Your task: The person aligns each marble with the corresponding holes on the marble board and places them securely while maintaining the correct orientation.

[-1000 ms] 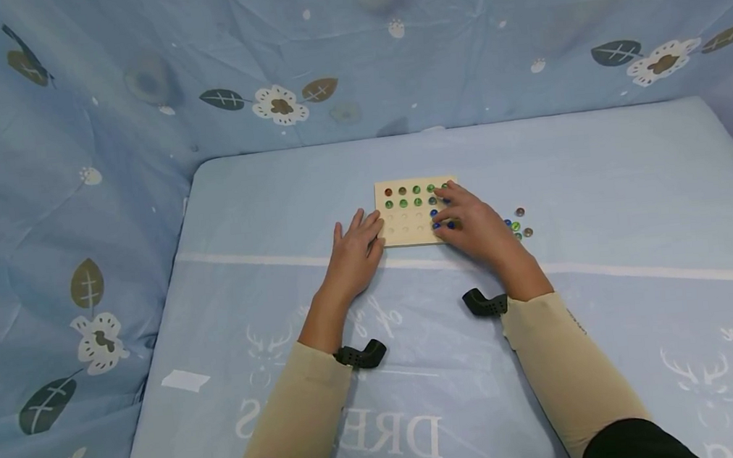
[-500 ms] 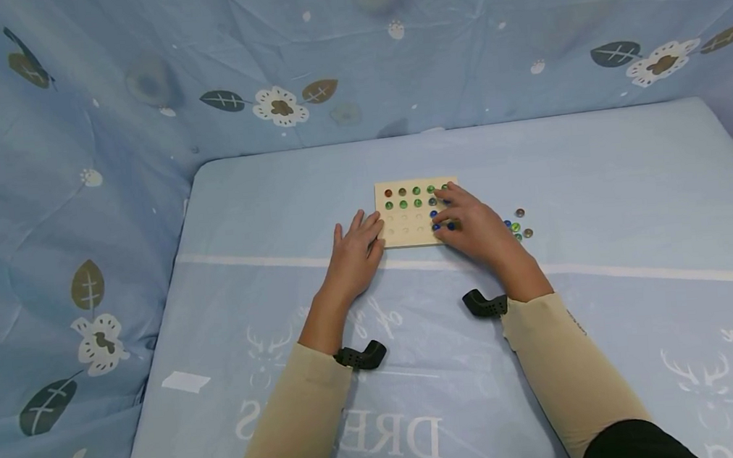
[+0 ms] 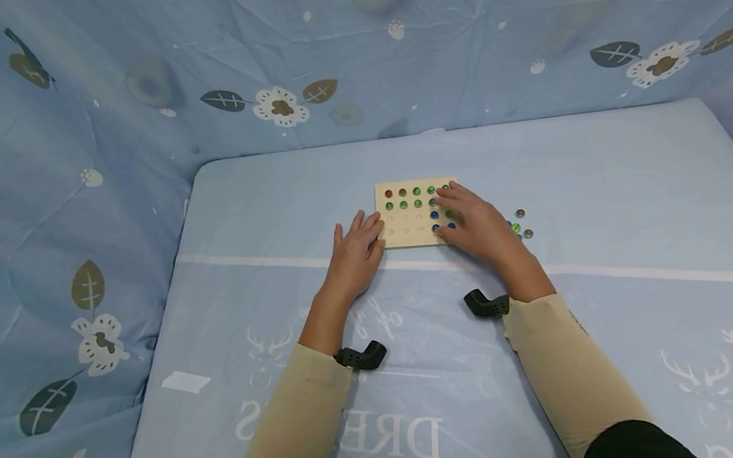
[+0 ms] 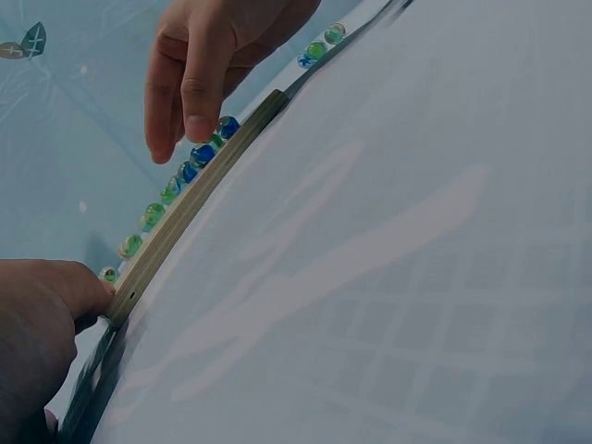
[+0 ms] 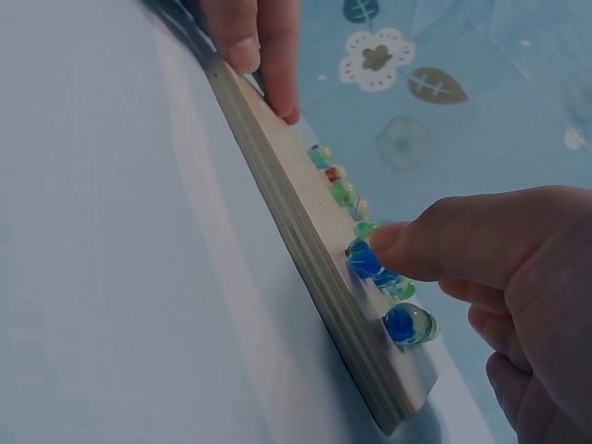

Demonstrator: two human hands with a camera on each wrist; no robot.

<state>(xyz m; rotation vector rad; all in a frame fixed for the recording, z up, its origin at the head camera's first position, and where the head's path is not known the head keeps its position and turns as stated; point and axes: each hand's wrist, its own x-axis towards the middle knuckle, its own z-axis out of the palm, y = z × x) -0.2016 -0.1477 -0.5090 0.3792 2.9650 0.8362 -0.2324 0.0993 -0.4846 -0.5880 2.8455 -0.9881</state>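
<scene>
The right hand (image 3: 479, 228) grasps nothing that shows: its fingers stand apart and lean over the right side of a flat, pale wooden board with rows of round hollows (image 3: 412, 223), the thumb tip so near a shiny blue glass marble (image 5: 365, 259) that contact cannot be told. Half a second ago the index finger and thumb bent closer together there; now they have parted, and a green glass marble (image 3: 449, 214) shows at the right end of the third row from the far edge. That marble looks let go and seated, so this placement seems finished and the hand free. The left hand (image 3: 354, 259), its position unchanged, rests with extended fingers against the board's left edge, apparently steadying it. Beyond the fingers, marbles fill what shows of the two far rows, while six hollows stay bare at the near left. Several loose glass marbles (image 3: 520, 213) lie right of the board on the pale blue cloth-covered table (image 3: 598, 187), apparently enough to continue filling.
</scene>
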